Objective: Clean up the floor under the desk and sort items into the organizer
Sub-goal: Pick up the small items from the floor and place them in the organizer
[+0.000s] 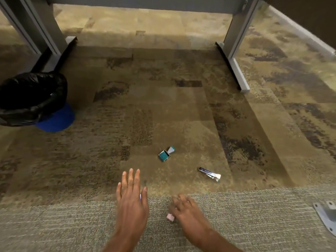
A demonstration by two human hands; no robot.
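Floor (163, 110): your left hand (131, 202) sits just near-side of the open teal tin (164, 155), grip wide and flat; right hand (185, 208) there too, grip pinching a small pink block (170, 216).

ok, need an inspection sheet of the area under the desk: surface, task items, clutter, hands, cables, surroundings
Surface: patterned carpet, with a lighter grey strip nearest the camera.
Job's things: open teal tin with its lid right beside it; silver metal item lying loose to their right; small pink item at the right hand. No organizer seen.
Clutter: grey bracket at lower right.
Grippers: left hand palm down, fingers straight; right hand blurred, fingers curled on the small pink item.
Cables: nothing seen.
Surroundings: grey desk legs on both sides; bin with black liner at left.
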